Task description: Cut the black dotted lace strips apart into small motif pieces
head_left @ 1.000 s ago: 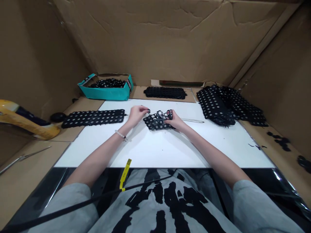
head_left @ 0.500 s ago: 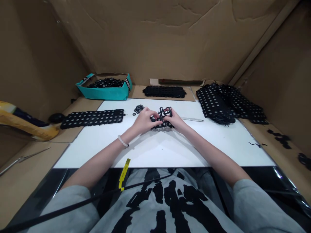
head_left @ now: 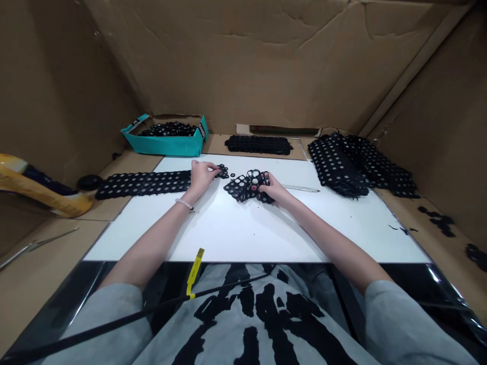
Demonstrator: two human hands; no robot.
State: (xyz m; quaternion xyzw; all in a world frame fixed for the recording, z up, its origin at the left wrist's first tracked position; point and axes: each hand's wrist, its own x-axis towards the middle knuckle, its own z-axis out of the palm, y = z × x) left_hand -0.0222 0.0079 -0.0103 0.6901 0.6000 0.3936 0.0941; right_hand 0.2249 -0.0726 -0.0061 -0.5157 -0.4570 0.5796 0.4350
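Note:
My right hand [head_left: 274, 188] is closed on a crumpled piece of black mesh with round holes [head_left: 240, 187], above the white board. The mesh fans out to the left of the fingers. My left hand [head_left: 203, 177] is at the pile of small black discs [head_left: 224, 169], thumb and fingertips pinched together at its edge. What sits between those fingertips is too small to make out. A single disc [head_left: 232, 175] lies just right of the pile. Partly behind the left hand, a flat black dotted strip [head_left: 144, 184] stretches left.
A teal box [head_left: 167, 147] holding black pieces stands at the back left. Behind the hands lies a stack of black strips [head_left: 258, 144]; dotted mesh [head_left: 335, 162] is heaped at right. A white pen-like stick [head_left: 302, 188], tweezers [head_left: 38, 245] and a yellow bottle [head_left: 45, 190] lie around. Cardboard walls enclose three sides.
My left hand has let go of the mesh and moved left to the disc pile. The right hand still holds the mesh, which now spreads further left.

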